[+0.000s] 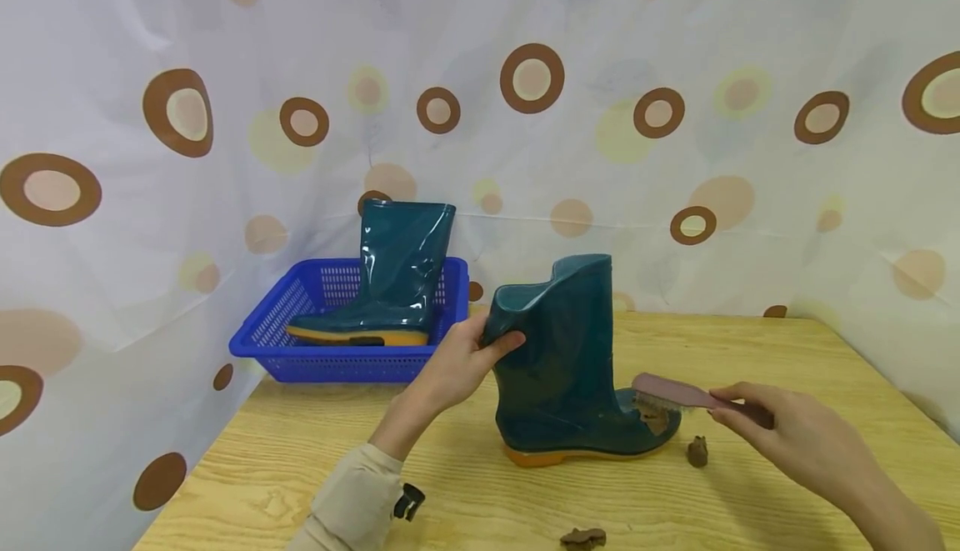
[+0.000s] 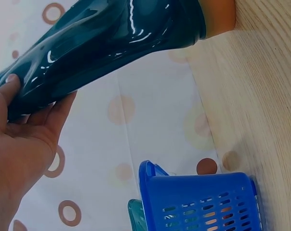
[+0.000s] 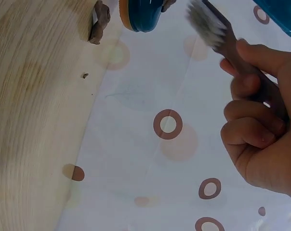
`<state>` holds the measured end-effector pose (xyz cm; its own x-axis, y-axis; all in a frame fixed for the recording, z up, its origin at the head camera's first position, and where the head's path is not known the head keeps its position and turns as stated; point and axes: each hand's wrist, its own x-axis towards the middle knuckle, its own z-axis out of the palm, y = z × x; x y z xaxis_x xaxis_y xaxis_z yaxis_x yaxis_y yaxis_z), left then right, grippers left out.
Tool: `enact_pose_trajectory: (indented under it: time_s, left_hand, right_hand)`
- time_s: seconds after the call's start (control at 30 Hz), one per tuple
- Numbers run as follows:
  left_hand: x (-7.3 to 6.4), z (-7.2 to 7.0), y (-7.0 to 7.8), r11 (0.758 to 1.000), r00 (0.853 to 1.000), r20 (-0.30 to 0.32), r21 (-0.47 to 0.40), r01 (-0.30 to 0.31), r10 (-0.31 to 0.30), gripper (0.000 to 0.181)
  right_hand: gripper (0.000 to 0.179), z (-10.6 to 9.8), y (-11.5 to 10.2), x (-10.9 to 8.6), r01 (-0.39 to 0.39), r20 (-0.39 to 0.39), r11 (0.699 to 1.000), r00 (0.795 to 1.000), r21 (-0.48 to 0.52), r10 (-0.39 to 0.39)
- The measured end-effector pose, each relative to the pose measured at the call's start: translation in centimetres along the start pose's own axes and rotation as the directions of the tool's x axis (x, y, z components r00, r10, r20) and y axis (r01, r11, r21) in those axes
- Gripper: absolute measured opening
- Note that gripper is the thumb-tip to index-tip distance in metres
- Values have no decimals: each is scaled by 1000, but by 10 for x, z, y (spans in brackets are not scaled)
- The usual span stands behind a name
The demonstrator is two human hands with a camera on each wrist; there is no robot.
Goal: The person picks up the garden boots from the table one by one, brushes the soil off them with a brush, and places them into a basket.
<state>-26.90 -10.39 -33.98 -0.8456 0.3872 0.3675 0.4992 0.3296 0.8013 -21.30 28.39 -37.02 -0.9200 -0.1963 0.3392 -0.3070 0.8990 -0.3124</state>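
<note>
A dark green rain boot [image 1: 558, 368] with an orange sole stands upright on the table, toe to the right. My left hand [image 1: 468, 359] grips its shaft near the top, thumb on the outside, and the rim is squeezed inward there. My right hand [image 1: 802, 434] holds a brush [image 1: 671, 391] by its handle, fingers wrapped round it in the right wrist view. The pale bristles [image 3: 205, 24] are over the boot's toe in the head view, where a patch of brown mud [image 1: 654, 418] sticks.
A blue plastic basket [image 1: 337, 363] at the back left holds a second green boot [image 1: 401, 259], lying sole down. Brown mud lumps lie on the wooden table [image 1: 300, 468]: one lump [image 1: 697, 451] by the toe, another piece [image 1: 583, 538] at the front edge. A patterned curtain hangs behind.
</note>
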Motion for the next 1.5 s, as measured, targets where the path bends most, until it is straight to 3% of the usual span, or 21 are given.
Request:
enact_pose_trajectory:
  time_s: [0.13, 0.2, 0.37, 0.6, 0.93, 1.5]
  left_hand:
    - [0, 0, 0, 1000, 1000, 3, -11, -4, 4, 40]
    - [0, 0, 0, 1000, 1000, 2, -16, -5, 5, 39]
    - [0, 0, -1, 1000, 1000, -5, -24, -9, 9, 38]
    - [0, 2, -1, 1000, 1000, 3, -17, -19, 19, 38]
    - [0, 0, 1, 999, 1000, -5, 29, -21, 22, 40]
    - [-1, -2, 0, 994, 999, -1, 96, -53, 53, 42]
  right_hand:
    - [27, -5, -8, 3, 43, -129, 998, 991, 47, -37]
    - [25, -7, -12, 6, 61, -146, 997, 988, 46, -54]
    - [24, 2, -24, 13, 81, -62, 997, 995, 0, -80]
    - [25, 16, -30, 13, 19, 86, 998, 996, -68, -14]
    - [29, 11, -12, 5, 11, 67, 995, 998, -96, -5]
    - [37, 4, 11, -2, -48, 106, 995, 993, -85, 57]
